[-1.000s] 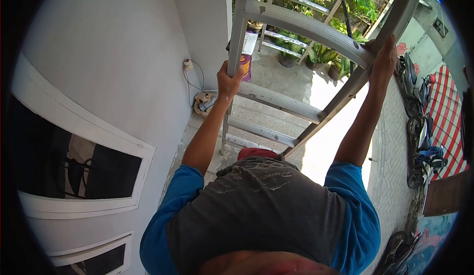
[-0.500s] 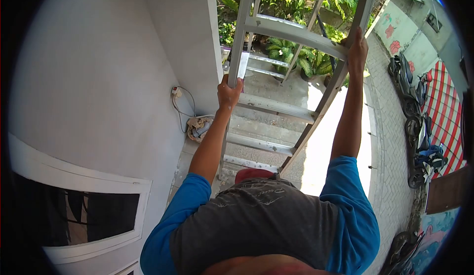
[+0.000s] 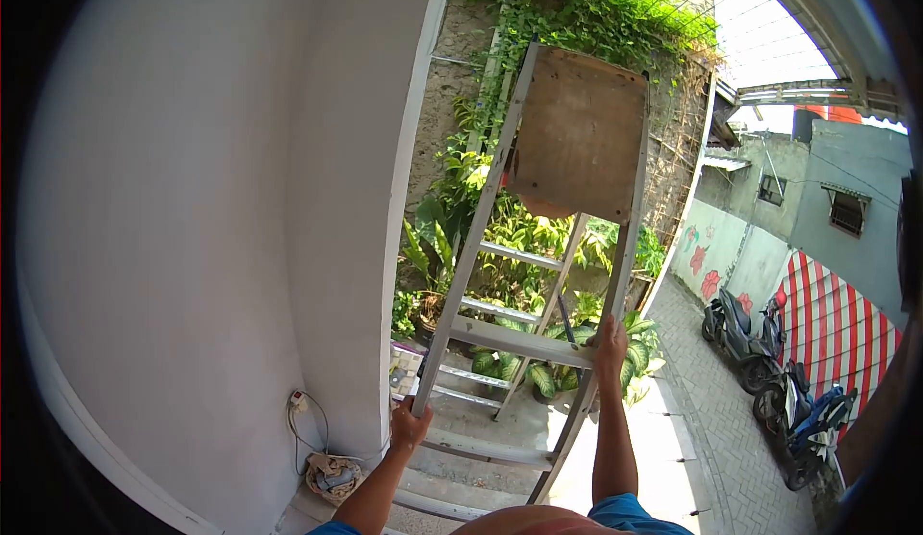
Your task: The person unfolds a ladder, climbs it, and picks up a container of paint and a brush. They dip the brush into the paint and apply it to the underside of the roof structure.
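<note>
A metal stepladder (image 3: 519,343) stands before me, its front rails leaning away and its rear legs showing behind. Near its top sits a worn brown wooden board (image 3: 582,131) between the rails. My left hand (image 3: 411,426) is closed around the left rail, below the wide step. Higher up, my right hand (image 3: 610,348) grips the right rail, beside that step's end. The lowest rungs are partly hidden by my body.
A white wall (image 3: 212,199) rises close on the left. By its foot are a power cord (image 3: 298,402) and a basket (image 3: 334,477) of items. Potted plants (image 3: 500,362) grow behind the ladder. Several motorcycles (image 3: 798,420) are parked along the paved lane (image 3: 692,439) at right.
My view has tilted upward, bringing the ladder's top and wooden board into sight. Both hands appear lower in the picture but still hold the same rails.
</note>
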Tool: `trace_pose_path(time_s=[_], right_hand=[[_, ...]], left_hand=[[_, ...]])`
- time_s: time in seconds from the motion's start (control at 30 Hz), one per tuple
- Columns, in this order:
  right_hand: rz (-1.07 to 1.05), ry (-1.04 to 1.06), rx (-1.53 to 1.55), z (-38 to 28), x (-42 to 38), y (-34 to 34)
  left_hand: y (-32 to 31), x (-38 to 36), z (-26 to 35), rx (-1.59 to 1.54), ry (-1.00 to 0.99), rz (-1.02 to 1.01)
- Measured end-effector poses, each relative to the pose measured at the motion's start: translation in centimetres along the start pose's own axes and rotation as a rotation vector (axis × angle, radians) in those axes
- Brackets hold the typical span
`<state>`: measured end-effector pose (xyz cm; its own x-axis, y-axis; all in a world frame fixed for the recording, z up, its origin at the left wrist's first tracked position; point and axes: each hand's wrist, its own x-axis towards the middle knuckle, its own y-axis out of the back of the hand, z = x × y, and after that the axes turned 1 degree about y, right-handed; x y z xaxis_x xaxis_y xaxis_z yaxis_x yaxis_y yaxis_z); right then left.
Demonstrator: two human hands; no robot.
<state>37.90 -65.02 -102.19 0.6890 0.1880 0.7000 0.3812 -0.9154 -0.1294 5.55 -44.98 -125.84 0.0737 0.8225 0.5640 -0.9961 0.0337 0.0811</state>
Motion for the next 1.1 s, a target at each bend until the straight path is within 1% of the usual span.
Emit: trace_pose_path(time_s=[0.07,0.13,0.17,0.2,0.27,0.3,0.33,0.4,0.47,0.5,0.6,0.63,0.67,0.8,0.87,0.93,1.0,1.03,1.07,1.1], right_hand=[[-0.034,0.001,-0.031,-0.5,0.1,-0.2],[-0.07,-0.005,-0.075,-1.1,0.7,-0.1],[-0.075,-0.031,-0.152,-1.0,1.0,-0.1],[-0.082,-0.058,-0.228,-1.6,0.8,-0.2],[-0.062,-0.018,-0.21,-1.8,0.5,-0.2],[-0.058,-0.051,-0.198,-1.6,0.7,-0.3],[-0.052,-0.085,-0.19,-1.2,0.9,-0.4],[-0.028,-0.033,-0.185,-3.4,-0.4,-0.2],[-0.013,-0.064,-0.204,-2.9,-0.8,0.2],[-0.008,-0.009,-0.185,-2.7,-0.7,0.2],[0.016,0.018,-0.165,-3.0,-1.3,0.5],[0.004,-0.012,-0.174,-1.9,-0.9,0.6],[-0.003,-0.019,-0.176,-2.2,-1.4,0.6],[0.009,-0.021,-0.118,-3.0,-1.7,0.7],[-0.011,-0.018,-0.143,-2.7,-1.6,0.9],[-0.008,-0.016,-0.173,-1.5,-1.0,1.0],[0.008,-0.048,-0.115,-2.6,-1.6,0.8],[-0.019,-0.047,-0.1,-3.0,-1.9,1.1],[-0.039,-0.052,-0.085,-2.9,-1.7,1.1],[-0.051,-0.016,-0.096,-2.5,-1.4,1.2]], left_hand=[[0.3,0.9,0.2,0.04,-0.015,0.007],[0.3,1.1,0.8,0.029,0.057,-0.059],[0.1,1.4,0.4,0.029,0.117,-0.101],[-0.2,1.8,0.0,0.026,0.116,-0.092],[-0.4,2.0,-0.5,0.029,0.1,-0.09],[0.0,1.7,0.4,0.045,0.057,-0.055],[0.6,1.4,0.8,0.044,0.057,-0.044],[1.1,1.0,1.1,0.042,0.031,-0.047],[1.4,0.5,0.8,0.072,0.04,-0.035],[1.6,0.6,0.8,0.054,0.048,-0.048],[2.0,0.0,1.2,0.013,0.063,-0.055],[2.2,0.0,1.6,0.005,0.035,-0.045],[2.4,-0.5,1.5,0.001,0.014,-0.042],[2.3,-0.2,1.3,0.012,0.04,-0.082],[2.3,-0.4,1.1,0.035,-0.035,-0.039],[2.5,-0.3,1.3,0.005,0.004,-0.073],[2.7,-0.4,1.3,-0.017,0.041,-0.118],[2.7,-0.6,1.2,0.01,-0.001,-0.08],[2.6,-0.3,1.2,-0.035,-0.015,-0.086],[2.2,0.0,0.3,0.003,-0.029,-0.079]])
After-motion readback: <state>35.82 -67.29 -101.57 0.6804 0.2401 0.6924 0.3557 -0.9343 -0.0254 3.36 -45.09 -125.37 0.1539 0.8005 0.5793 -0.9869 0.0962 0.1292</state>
